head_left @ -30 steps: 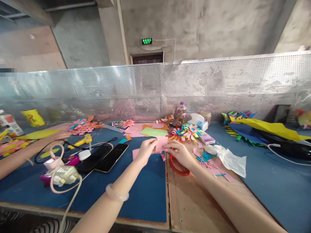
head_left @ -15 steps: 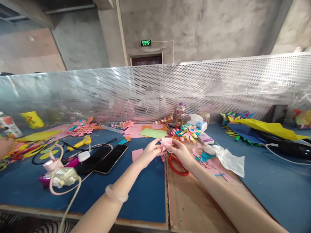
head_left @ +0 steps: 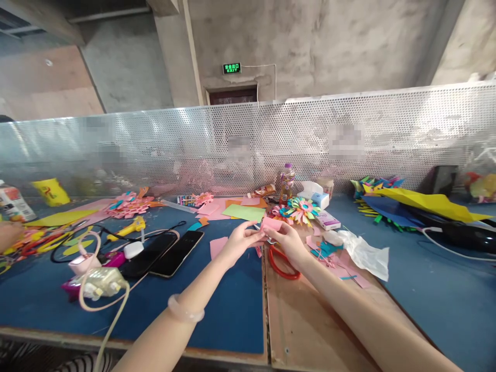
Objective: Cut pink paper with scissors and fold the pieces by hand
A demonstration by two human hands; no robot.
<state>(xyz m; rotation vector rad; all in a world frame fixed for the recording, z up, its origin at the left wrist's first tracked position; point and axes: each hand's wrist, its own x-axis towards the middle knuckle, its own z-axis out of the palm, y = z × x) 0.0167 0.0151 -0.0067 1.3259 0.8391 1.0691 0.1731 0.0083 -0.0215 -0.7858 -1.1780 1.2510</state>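
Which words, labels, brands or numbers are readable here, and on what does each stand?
"EXIT", with tiny characters above it too small to read: green sign on the wall.
Labels on the bottle, the small box and the carton at far left: too small to read.
Patches on the mesh panel: blurred.
The pink paper: no writing visible.

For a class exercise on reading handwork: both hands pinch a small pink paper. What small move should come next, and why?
Likely press along the pink paper to firm its fold: the left hand and right hand each pinch an end, holding it off the blue table, and it looks folded over.
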